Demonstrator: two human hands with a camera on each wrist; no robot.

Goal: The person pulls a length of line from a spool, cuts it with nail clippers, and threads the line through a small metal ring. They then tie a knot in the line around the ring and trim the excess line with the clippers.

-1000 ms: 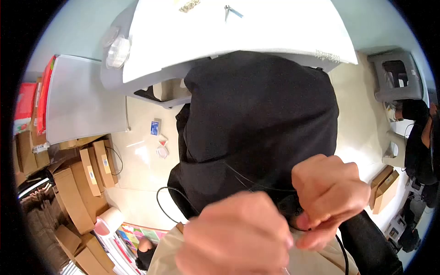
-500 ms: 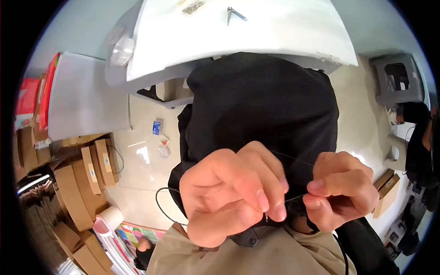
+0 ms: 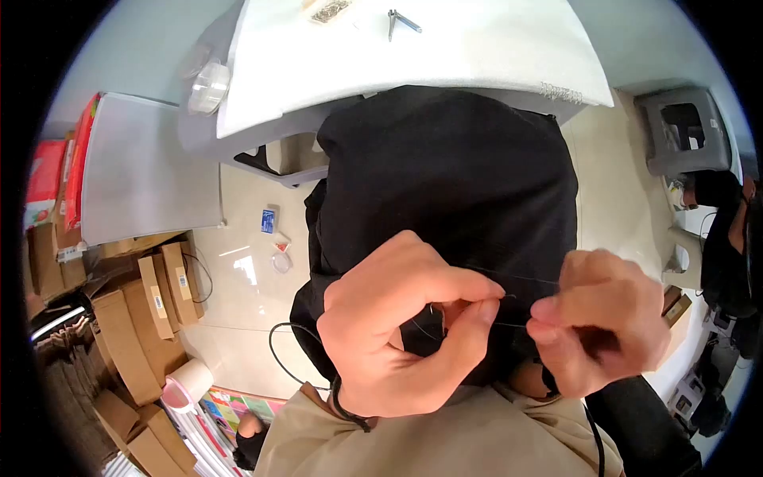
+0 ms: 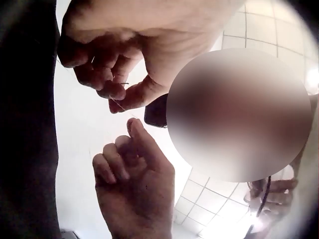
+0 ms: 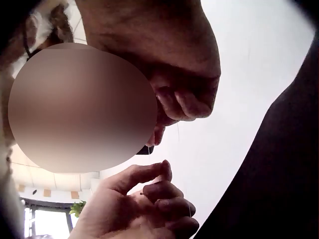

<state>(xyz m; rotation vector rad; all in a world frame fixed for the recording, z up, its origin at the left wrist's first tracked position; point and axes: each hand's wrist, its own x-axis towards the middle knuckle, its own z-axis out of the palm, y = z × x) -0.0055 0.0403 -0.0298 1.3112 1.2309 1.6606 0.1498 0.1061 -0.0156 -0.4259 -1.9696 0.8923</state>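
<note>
Head view: pinching a hair-thin, pale thread [image 3: 511,324] between thumb and forefinger of the left hand [image 3: 373,318], tips closed together; pinching it likewise with the right hand [image 3: 612,310], other fingers curled in. Stretched across the gap between both hands, above draped matte-black cloth [image 3: 445,175]. Beyond, on a white-topped table [image 3: 477,63]: silver metal nail clippers [image 3: 407,21], lever swung out.

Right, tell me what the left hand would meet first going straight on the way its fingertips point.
Apart from the fine thread in the gap, most likely the right hand, facing it in the head view; depth there is hard to judge.
</note>
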